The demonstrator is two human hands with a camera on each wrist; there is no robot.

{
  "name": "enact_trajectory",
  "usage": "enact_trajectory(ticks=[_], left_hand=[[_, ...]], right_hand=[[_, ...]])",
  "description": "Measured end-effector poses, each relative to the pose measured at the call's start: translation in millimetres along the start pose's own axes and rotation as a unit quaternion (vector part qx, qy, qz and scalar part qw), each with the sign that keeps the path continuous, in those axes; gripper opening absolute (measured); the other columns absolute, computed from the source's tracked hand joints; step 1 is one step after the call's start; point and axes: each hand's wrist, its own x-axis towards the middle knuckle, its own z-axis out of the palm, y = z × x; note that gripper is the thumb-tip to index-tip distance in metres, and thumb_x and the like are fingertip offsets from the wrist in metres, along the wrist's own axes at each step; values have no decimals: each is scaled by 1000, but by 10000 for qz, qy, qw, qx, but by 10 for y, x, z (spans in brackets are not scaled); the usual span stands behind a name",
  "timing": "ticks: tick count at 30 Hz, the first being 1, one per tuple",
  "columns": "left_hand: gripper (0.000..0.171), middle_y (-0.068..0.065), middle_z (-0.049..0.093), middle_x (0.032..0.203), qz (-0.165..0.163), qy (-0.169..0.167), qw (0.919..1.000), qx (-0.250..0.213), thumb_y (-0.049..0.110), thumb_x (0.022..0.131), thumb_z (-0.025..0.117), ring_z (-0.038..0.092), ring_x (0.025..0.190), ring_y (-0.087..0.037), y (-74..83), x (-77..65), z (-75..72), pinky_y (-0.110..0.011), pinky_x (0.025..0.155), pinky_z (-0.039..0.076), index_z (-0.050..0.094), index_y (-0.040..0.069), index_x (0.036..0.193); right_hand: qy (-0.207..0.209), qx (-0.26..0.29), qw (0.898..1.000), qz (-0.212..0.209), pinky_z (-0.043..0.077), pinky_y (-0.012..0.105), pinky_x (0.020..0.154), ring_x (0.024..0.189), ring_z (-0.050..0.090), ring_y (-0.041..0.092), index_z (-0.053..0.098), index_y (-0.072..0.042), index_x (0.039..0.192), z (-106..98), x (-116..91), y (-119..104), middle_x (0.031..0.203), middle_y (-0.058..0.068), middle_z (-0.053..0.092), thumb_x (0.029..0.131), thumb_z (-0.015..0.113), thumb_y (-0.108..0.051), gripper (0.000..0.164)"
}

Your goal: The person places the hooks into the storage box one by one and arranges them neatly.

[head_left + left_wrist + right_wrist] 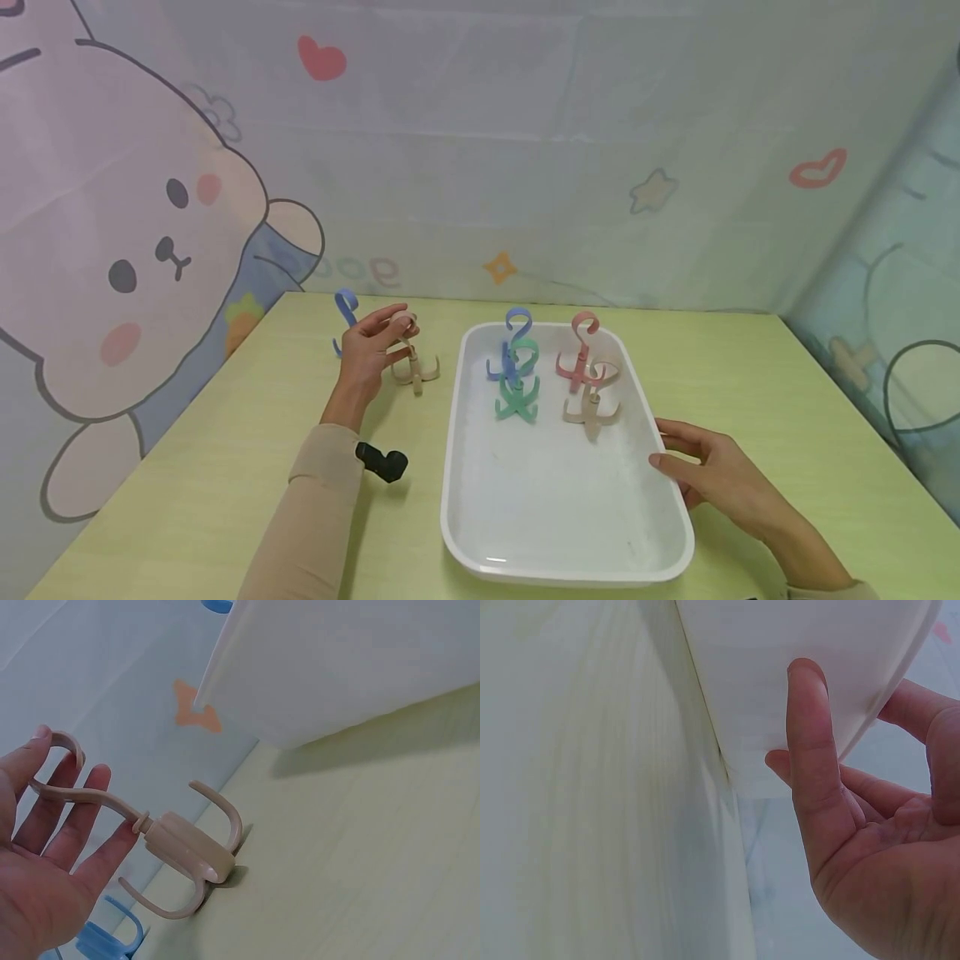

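Backdrop's a pale cloth with a big cartoon bear (pixel 172 250), and the table (pixel 750 375) in front of it is yellow-green with a faint streaky grain. On my head feed, the tan hook (pixel 417 375) is left of the white tray (pixel 566 575), outside it, with its curled top in the left hand (pixel 366 350). A blue hook (pixel 347 307) sits just beyond that hand, partly hidden.

Left hand first: thumb and fingers pinch the hook's curl, forearm reaching forward in a beige sleeve (pixel 315 508), and the prongs angle down. I honestly can't tell if they're touching the table. Right hand (pixel 720 475) is at the tray's right side, thumb at the rim and fingers against the outer wall, so it's a light pinch on the edge.

Tray's a smooth, glossy rounded rectangle. Four more hooks stand in its far half: blue (pixel 519 315), green (pixel 516 406), pink (pixel 576 375) and another tan one (pixel 591 412). Same idea on each: swan-neck curl over upturned prongs, looks like matte plastic.
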Motion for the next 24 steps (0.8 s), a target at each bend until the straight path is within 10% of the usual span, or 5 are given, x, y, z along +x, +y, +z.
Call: enact_trajectory(ticks=[18,24], left_hand=[[18,10,80,95,88,72,9997,-234,17,101,74,78,93,-10,30,-85,-21,-34,82,66,79,25,117],[33,10,79,95,126,106,9995,-259,17,101,73,78,92,-10,39,-121,-6,-34,82,66,73,10,133]], right_hand=[[-38,60,9999,-90,66,45,66,75,76,27,34,5,161,-18,3,9,149,35,53,103,70,-19,72],[-67,66,9999,-118,66,45,66,75,76,27,35,5,161,-16,1,15,148,34,55,103,69,-19,72]])
